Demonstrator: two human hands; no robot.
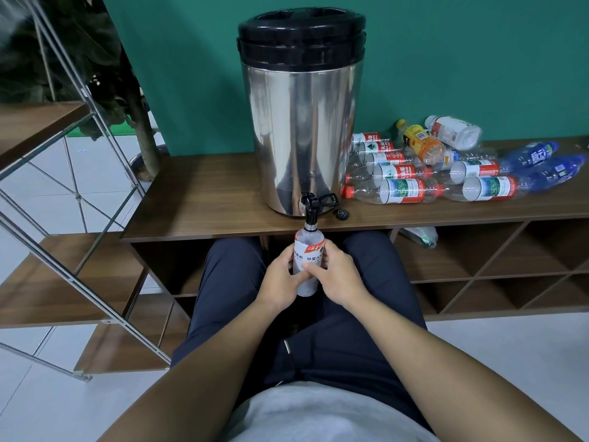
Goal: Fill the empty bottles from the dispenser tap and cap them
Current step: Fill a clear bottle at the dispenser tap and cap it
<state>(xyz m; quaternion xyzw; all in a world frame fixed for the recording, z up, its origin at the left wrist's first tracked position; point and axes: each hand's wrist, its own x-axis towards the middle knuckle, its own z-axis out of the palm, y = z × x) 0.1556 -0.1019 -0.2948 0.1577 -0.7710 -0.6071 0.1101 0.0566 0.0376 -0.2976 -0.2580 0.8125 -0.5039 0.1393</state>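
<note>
At frame centre, the left hand [280,283] and right hand [339,277] both grip the upright bottle [308,250] (long axis vertical), its mouth directly under the tap [309,204], the loose cap [341,214] nearer the right hand.

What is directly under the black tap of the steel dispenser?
Under the tap stands the open neck of a white-labelled bottle, gripped by the left hand and right hand. The fingers cover its lower part; any water level inside cannot be seen.
</note>
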